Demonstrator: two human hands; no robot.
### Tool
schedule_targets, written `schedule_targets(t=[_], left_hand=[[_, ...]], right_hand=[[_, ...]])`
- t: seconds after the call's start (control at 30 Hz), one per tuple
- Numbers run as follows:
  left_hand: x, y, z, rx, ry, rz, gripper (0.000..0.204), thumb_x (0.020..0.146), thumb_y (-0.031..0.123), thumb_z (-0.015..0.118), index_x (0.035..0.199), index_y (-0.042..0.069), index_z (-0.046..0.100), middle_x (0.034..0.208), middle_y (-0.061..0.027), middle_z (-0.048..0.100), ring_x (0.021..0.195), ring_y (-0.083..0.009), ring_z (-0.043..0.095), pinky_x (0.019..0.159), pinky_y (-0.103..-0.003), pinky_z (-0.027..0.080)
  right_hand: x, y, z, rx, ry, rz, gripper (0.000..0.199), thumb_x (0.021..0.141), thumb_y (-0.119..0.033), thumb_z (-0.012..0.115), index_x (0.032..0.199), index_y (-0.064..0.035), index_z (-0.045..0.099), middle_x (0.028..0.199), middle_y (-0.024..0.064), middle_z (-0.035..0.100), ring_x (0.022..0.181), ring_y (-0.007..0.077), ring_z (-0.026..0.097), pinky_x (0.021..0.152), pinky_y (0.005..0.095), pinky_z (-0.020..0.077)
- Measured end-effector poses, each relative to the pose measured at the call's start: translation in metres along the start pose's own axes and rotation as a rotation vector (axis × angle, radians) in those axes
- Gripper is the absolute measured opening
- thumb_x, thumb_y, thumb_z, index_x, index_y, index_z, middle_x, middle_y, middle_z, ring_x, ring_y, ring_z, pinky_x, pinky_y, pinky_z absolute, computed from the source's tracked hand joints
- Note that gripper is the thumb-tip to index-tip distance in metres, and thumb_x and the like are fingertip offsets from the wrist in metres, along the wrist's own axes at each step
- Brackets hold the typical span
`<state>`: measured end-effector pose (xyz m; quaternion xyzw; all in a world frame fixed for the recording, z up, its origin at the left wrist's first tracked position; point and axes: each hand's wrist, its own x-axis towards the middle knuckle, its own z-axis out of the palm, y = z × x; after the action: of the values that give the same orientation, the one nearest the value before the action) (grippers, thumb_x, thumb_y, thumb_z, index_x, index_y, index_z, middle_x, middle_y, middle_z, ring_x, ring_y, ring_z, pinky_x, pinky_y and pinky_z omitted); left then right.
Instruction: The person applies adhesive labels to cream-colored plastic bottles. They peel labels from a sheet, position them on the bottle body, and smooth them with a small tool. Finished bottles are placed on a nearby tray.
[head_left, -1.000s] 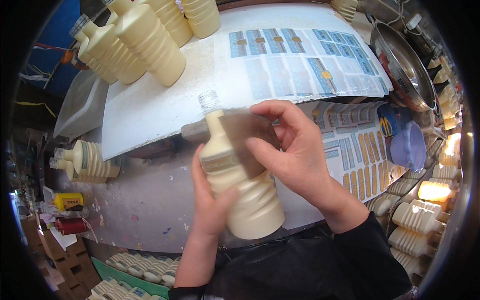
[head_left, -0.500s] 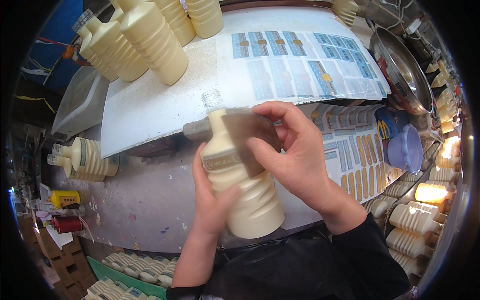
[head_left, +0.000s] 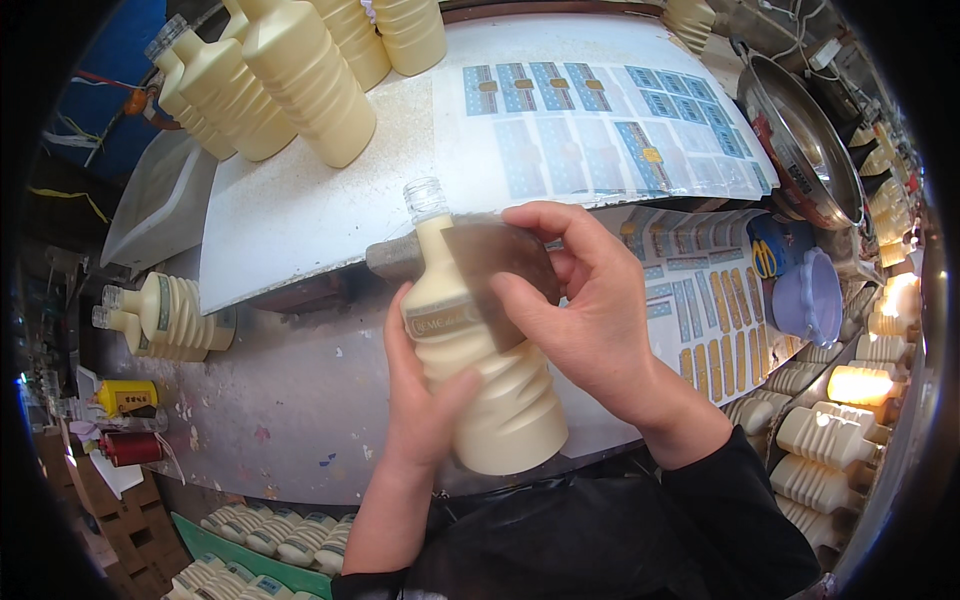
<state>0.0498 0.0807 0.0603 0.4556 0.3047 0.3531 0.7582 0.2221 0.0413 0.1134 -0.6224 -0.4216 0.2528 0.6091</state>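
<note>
the cream bottle sits over the near edge of the white board, just as it did a moment back, barely shifted. the left hand stays wrapped round its ribbed body, fingers curled close. the right hand still presses a brown label against the bottle's shoulder, thumb and fingers flat on it. sticker sheets lie beyond the bottle.
</note>
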Motion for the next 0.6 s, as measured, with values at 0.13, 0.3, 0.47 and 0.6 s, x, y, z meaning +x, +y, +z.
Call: schedule_targets(t=[0.13,0.3,0.47,0.6], left_hand=[[0.0002,-0.0011,-0.0007,0.007,0.0,0.015,0.099,0.08,0.004,0.067,0.161,0.006,0.01,0.149,-0.0181,0.043,0.134,-0.0282,0.051,0.112,-0.044,0.045],[-0.0003,0.0014,0.002,-0.013,0.0,0.009,0.098,0.081,0.004,0.067,0.161,0.005,0.01,0.148,-0.0188,0.044,0.133,-0.0289,0.053,0.11,-0.043,0.047],[-0.0006,0.002,0.0021,-0.012,0.001,0.003,0.098,0.082,0.004,0.067,0.161,0.006,0.009,0.148,-0.0189,0.045,0.132,-0.0295,0.053,0.109,-0.044,0.048],[-0.0004,-0.0004,0.0011,-0.009,0.002,0.013,0.097,0.082,0.005,0.067,0.161,0.006,0.01,0.147,-0.0191,0.045,0.132,-0.0296,0.054,0.109,-0.044,0.048]], right_hand=[[-0.0004,-0.0028,-0.0019,-0.037,-0.044,-0.015,0.044,0.086,0.007,0.07,0.128,0.0054,0.058,0.118,0.0084,0.065,0.096,0.0088,0.067,0.077,0.0212,0.0547],[-0.0016,0.0014,0.0019,-0.028,0.022,-0.032,0.04,0.083,0.0,0.073,0.123,0.0011,0.064,0.115,0.0132,0.069,0.099,0.0212,0.071,0.084,0.031,0.0569],[-0.002,0.0019,0.0003,-0.112,-0.004,-0.094,0.043,0.086,0.007,0.07,0.127,0.0044,0.06,0.117,0.0076,0.066,0.096,0.0098,0.067,0.078,0.022,0.0554],[-0.0032,0.0019,0.003,-0.074,0.052,-0.075,0.039,0.082,-0.004,0.075,0.12,-0.0013,0.065,0.113,0.0161,0.07,0.101,0.0297,0.072,0.088,0.0362,0.0571]])
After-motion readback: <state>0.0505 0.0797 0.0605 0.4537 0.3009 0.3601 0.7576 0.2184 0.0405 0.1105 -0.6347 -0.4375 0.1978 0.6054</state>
